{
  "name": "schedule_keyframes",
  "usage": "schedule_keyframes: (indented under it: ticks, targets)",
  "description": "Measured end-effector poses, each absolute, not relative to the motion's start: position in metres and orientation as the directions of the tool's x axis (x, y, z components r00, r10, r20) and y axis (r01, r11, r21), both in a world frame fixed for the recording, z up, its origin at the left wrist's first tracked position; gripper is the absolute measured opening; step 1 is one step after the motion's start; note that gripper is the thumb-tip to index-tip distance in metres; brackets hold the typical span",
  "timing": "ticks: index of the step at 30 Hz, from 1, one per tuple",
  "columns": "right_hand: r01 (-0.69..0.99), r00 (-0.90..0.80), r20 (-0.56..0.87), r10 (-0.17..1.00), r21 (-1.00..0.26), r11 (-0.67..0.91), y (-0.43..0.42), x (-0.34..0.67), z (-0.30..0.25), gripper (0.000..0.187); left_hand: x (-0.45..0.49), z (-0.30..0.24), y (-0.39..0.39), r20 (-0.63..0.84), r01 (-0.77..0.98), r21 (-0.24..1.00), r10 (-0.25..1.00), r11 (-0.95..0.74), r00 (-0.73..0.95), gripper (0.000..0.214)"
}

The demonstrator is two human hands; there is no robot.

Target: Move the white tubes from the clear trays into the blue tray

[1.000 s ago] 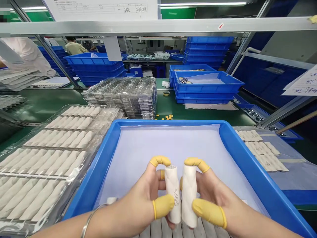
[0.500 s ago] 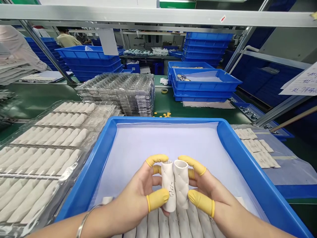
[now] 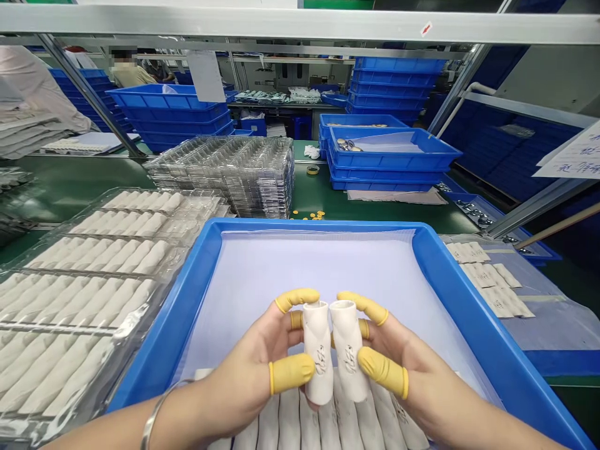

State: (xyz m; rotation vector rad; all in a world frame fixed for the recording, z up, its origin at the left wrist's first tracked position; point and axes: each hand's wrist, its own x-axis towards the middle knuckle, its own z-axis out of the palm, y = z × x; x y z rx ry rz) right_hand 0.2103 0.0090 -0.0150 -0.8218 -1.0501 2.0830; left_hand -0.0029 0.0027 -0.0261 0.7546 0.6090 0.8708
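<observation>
Head view: what's on the left?

A clear plastic tray of white tubes.

And the hands?

Left hand, its yellow-capped fingers clamped on a white tube; right hand clamped on a second white tube. The tubes touch, above a blue tray.

Far right?

Flat white packets.

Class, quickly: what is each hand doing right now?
Left hand: closed, holding the left tube, white.
Right hand: closed, holding the right tube, white.
</observation>
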Motion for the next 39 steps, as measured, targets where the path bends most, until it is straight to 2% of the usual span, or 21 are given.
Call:
schedule_keyframes:
  ticks: [7,19,28,34,39]
  targets:
    - [-0.318,-0.647,-0.216,0.731,-0.795,-0.517,0.0083,0.21,-0.0172,0.048,-0.0009,-0.0198,0.0043,-0.112,-0.529,0.698,0.803,0.482,0.585,0.045]
    - [-0.255,-0.605,-0.195,0.772,-0.871,-0.42,0.0069,0.2108,-0.0144,0.044,-0.0044,-0.0267,-0.0001,-0.041,-0.505,0.775,0.828,0.38,0.56,0.05]
    - [-0.337,-0.625,-0.201,0.754,-0.802,-0.493,0.0081,0.2106,-0.0113,0.044,-0.0038,-0.0248,0.0004,-0.082,-0.514,0.734,0.809,0.444,0.582,0.052]
    - [-0.338,-0.614,-0.209,0.761,-0.802,-0.493,0.0099,0.212,-0.0127,0.038,-0.0038,-0.0226,0.0011,-0.114,-0.519,0.709,0.803,0.478,0.585,0.047]
    - [-0.306,-0.568,-0.199,0.799,-0.85,-0.429,0.0079,0.211,-0.0159,0.048,-0.0024,-0.0239,-0.0012,-0.077,-0.533,0.734,0.831,0.421,0.551,0.047]
